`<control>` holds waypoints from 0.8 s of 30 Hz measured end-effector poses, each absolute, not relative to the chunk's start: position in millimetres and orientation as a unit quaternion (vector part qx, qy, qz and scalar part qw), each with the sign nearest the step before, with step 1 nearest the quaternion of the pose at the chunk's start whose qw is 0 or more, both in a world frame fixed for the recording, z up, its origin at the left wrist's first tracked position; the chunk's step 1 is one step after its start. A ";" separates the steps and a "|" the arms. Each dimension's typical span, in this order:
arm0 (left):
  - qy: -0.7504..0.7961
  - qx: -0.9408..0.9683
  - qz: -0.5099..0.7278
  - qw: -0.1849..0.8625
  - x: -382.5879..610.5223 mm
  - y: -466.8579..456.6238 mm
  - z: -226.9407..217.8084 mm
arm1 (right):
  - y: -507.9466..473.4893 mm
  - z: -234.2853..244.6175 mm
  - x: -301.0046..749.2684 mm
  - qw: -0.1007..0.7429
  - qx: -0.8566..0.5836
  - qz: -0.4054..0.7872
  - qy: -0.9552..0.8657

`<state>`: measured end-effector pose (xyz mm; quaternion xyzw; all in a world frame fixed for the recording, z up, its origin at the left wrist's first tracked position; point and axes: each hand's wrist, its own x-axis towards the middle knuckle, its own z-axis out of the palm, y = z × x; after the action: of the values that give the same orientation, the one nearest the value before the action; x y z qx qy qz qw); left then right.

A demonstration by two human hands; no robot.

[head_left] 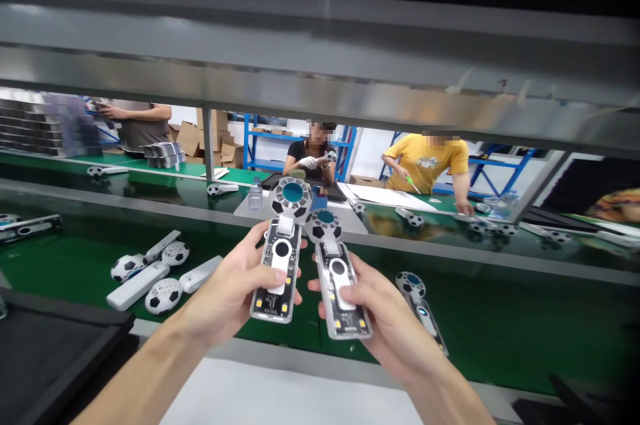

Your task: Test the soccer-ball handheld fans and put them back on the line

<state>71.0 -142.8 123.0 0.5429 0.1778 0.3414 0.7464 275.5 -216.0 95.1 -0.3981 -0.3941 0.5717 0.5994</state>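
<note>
My left hand (245, 278) is wrapped round a small handheld fan (283, 272) with a clear handle, a visible circuit board and a round football-patterned head. The thumb lies on its white strip. In my right hand (375, 298) is a matching fan (344, 292), slightly lower, its thumb also on the white strip. Both are held side by side, heads up, above the green surface. Right of my right hand lies another clear-handled fan (425, 318) with a small light showing. Left of my left hand are several white football-patterned fans (163, 295), lying close together.
Along the green conveyor (210, 218) lie more fans. A black tray (55, 352) stands at the lower left, a white sheet (290, 392) in front. Across the line, one person (430, 162) wears yellow and another wears a white glove (310, 162). A metal beam (320, 32) crosses overhead.
</note>
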 end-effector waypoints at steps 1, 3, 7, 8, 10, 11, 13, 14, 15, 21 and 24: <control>0.171 0.552 0.343 0.740 71.6 -144.0 122.4 | -216.3 94.6 273.6 0.608 -0.397 0.546 -0.418; 0.155 0.570 0.351 0.727 72.8 -145.8 120.7 | -216.0 92.5 270.8 0.629 -0.397 0.482 -0.463; 0.144 0.609 0.380 0.681 73.8 -148.7 117.9 | -215.1 85.9 269.4 0.663 -0.397 0.389 -0.502; 0.149 0.618 0.389 0.667 73.9 -149.8 117.8 | -215.6 84.7 269.2 0.668 -0.397 0.373 -0.507; 0.160 0.630 0.399 0.647 73.8 -152.5 118.2 | -217.9 83.4 268.0 0.671 -0.404 0.343 -0.518; 0.163 0.633 0.399 0.643 73.8 -153.9 118.4 | -219.5 83.4 267.1 0.670 -0.409 0.331 -0.523; 0.155 0.632 0.392 0.651 73.7 -156.0 118.6 | -222.8 84.3 265.3 0.665 -0.416 0.318 -0.532; 0.144 0.629 0.384 0.661 73.6 -156.5 118.4 | -224.2 85.0 264.7 0.663 -0.415 0.317 -0.536; 0.131 0.625 0.376 0.671 73.6 -156.6 118.0 | -225.3 85.8 264.5 0.661 -0.414 0.316 -0.540; 0.088 0.610 0.348 0.706 74.3 -152.5 114.3 | -228.6 91.7 268.7 0.657 -0.406 0.330 -0.543; 0.070 0.590 0.342 0.728 75.3 -151.1 113.1 | -232.9 99.2 268.6 0.644 -0.401 0.382 -0.528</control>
<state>75.3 -151.1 113.1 0.5904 0.0701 0.3419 0.7278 268.6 -232.9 99.2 -0.4007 -0.5282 0.3817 0.6440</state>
